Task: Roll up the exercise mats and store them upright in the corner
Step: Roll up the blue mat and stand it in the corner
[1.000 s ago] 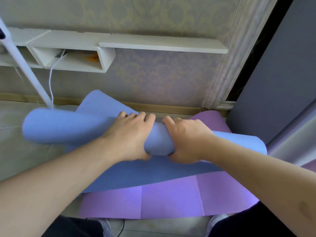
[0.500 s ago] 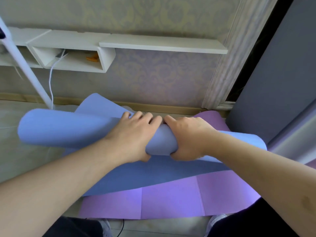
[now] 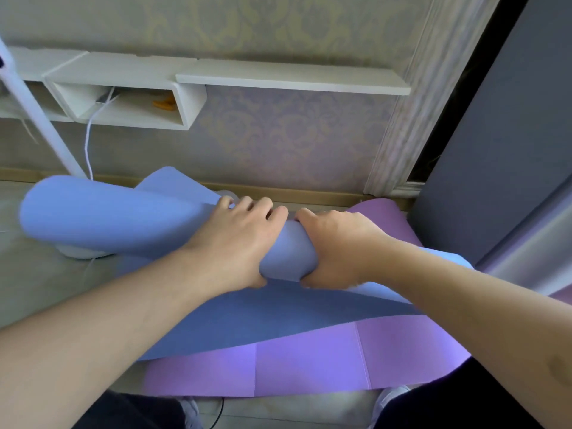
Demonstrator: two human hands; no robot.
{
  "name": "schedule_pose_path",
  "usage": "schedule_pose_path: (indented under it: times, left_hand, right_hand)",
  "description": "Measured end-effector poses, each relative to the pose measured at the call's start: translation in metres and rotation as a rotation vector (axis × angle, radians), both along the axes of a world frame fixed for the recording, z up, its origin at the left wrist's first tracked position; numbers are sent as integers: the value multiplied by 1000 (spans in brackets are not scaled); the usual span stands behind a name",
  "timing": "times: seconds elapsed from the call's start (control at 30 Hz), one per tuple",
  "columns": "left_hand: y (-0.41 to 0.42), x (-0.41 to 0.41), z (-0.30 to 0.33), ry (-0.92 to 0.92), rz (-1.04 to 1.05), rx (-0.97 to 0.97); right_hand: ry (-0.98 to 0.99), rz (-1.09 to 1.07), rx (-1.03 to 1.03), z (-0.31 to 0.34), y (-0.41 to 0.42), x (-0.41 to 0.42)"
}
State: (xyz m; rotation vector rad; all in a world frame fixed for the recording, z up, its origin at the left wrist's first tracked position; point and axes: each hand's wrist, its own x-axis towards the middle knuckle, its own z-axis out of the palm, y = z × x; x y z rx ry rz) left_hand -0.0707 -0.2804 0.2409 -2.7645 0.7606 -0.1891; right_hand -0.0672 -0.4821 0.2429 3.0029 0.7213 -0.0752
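I've got both hands wrapped round the middle of the soft blue foam exercise mat, left hand and right hand curled tight. It's half rolled over the flat purple foam mat, light, squashy and springy, so I'd grip wider apart.

No readable text, labels, brands, numbers or signs anywhere; mats, shelf and wall carry none, wallpaper shows only an ornamental pattern.
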Motion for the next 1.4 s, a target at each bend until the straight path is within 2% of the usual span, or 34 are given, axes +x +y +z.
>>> schedule_pose_path:
  times: [0.07,0.17,0.23,0.33,0.4,0.47,0.53,0.63,0.77,0.83,0.97,1.03,1.27,1.33,1.4]
  left_hand:
    - [-3,3,-3,-22,5,8]
    - [3,8,2,118,65,-105]
    - [10,10,9,236,128,-212]
    - [10,7,13,337,161,-238]
    - [7,3,9,239,96,-181]
    - [5,2,0,38,2,-76]
    - [3,5,-4,-61,-2,-55]
    - [2,10,-2,11,68,-172]
    - [11,11,6,234,197,-397]
    - [10,7,5,270,183,-384]
    - [-1,1,-6,50,-10,-131]
    - [-4,1,-9,22,2,-57]
    - [4,8,8,255,115,-241]
    - [4,6,11,301,129,-217]
    - [2,2,8,242,92,-151]
  right_hand:
    - [37,-19,24,2,-1,-1]
    - [10,2,54,-1,0,-5]
    - [-44,34,-3,-4,1,-5]
    - [-25,25,-14,-4,2,-6]
    - [-22,28,-15,-1,0,-5]
    - [-10,8,-21,5,-4,-1]
    - [-8,-9,-15,8,-7,2]
    - [-47,5,15,7,-7,-1]
    - [-115,36,-56,1,-4,0]
    - [-69,23,-52,0,-3,-1]
    - [-33,22,-54,6,-5,0]
    - [4,11,-45,9,-7,-1]
    - [-47,38,-55,-2,-4,-7]
    - [-31,35,-54,-3,-2,-8]
    - [-34,46,-49,-2,-2,-7]
